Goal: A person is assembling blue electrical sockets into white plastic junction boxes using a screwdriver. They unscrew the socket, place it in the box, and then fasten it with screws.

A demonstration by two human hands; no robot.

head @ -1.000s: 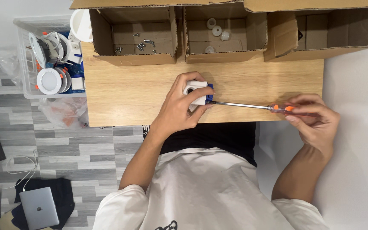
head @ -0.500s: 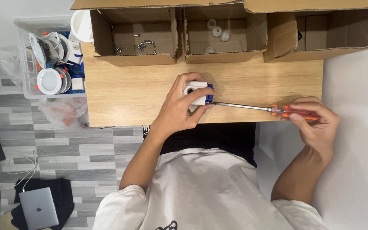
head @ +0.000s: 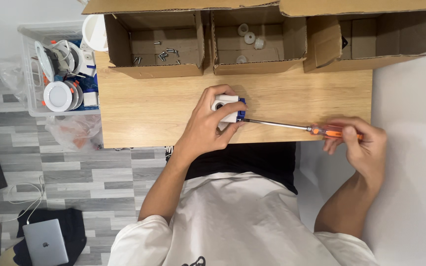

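Note:
My left hand (head: 207, 127) grips a small white and blue plastic part (head: 227, 108) and presses it onto the wooden table (head: 149, 108). A long screwdriver (head: 292, 126) with an orange handle lies level, its metal tip set into the blue end of the part. My right hand (head: 358, 143) is closed around the orange handle off the table's right front corner.
Three open cardboard boxes line the table's far edge: one with loose screws (head: 161, 51), one with small white round pieces (head: 250, 37), one that looks empty (head: 371, 37). A clear bin (head: 57, 74) of round white lamp fittings stands at left. A laptop (head: 45, 241) lies on the floor.
My right hand has shifted its fingers around the screwdriver handle, as in turning it. The left hand and the part have stayed in place.

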